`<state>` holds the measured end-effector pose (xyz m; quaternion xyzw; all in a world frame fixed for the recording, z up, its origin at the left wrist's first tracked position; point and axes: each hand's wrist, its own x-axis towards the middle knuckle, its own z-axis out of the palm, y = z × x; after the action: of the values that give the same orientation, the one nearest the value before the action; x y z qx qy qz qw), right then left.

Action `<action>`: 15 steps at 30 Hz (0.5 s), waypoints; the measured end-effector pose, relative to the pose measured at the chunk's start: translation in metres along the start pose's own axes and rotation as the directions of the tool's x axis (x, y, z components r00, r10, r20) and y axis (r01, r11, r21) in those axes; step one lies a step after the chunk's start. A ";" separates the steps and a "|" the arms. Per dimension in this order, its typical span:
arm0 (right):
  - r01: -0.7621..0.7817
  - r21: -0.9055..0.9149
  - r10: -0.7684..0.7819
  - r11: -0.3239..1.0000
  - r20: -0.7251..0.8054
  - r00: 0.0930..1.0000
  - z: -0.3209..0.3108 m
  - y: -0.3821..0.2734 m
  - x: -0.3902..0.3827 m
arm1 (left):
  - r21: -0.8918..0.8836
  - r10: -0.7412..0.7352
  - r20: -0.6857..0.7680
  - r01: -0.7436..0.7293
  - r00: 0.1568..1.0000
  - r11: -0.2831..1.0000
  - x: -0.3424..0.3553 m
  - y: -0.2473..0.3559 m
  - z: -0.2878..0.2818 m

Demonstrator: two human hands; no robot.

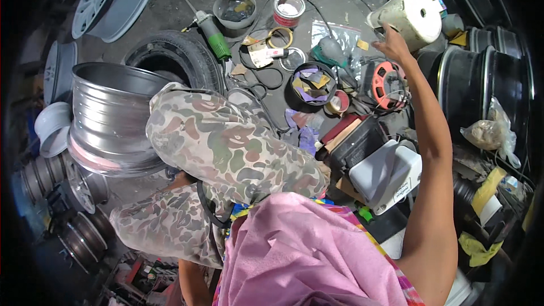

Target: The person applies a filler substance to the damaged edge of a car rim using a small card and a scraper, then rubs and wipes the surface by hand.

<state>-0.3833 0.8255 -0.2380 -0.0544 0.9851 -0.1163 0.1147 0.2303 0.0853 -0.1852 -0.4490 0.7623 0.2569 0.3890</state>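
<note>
My right hand [390, 42] reaches to the upper right, fingers apart, at the left end of a cream cylindrical container [412, 18] lying on its side; I cannot tell if it touches it. My left forearm [192, 289] runs up behind my camouflage-clad leg [238, 141]. A little skin, possibly my left hand [182, 179], shows beside a silver wheel rim [110, 119]; its fingers are hidden. Under my right hand are a clear plastic bag [343, 34], a teal tool [328, 51] and an orange reel [385, 85].
A tire [141, 51], green grinder [212, 39], paint can [288, 8], bowl [235, 8] and pot of sandpaper scraps [310, 82] lie on the grey floor. Rims [96, 5] line the left, dark rims [462, 85] the right. A white case [385, 175] sits beside my right forearm.
</note>
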 end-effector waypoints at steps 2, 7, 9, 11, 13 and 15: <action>-0.053 0.018 0.051 0.998 0.068 0.996 0.023 0.009 -0.004 | 0.048 0.001 -0.004 -0.001 1.000 0.999 -0.018 0.001 -0.024; 0.256 0.039 -0.256 0.966 -0.011 0.967 0.077 -0.016 0.009 | 0.301 0.088 -0.012 -0.081 0.996 0.950 -0.067 -0.002 -0.109; 0.336 0.030 -0.335 0.941 -0.036 0.941 0.087 -0.025 0.019 | 0.474 0.283 -0.070 -0.217 0.957 0.853 -0.069 0.003 -0.179; 0.538 0.050 -0.534 0.842 -0.075 0.842 0.078 -0.084 0.012 | 0.178 0.146 -0.445 -0.073 0.884 0.981 -0.091 -0.017 -0.251; 0.497 0.079 -0.500 0.864 0.042 0.865 0.047 -0.117 -0.013 | -0.059 0.141 -0.471 -0.190 0.871 0.980 -0.091 0.087 -0.270; 0.406 0.257 -0.465 0.877 0.237 0.853 0.046 -0.138 -0.022 | -0.111 0.204 -0.446 -0.280 0.871 0.954 -0.115 0.177 -0.256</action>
<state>-0.3397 0.6850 -0.2435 -0.2818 0.9024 -0.2272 0.2340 0.0150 0.0338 0.0620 -0.4268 0.8545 0.2631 0.1358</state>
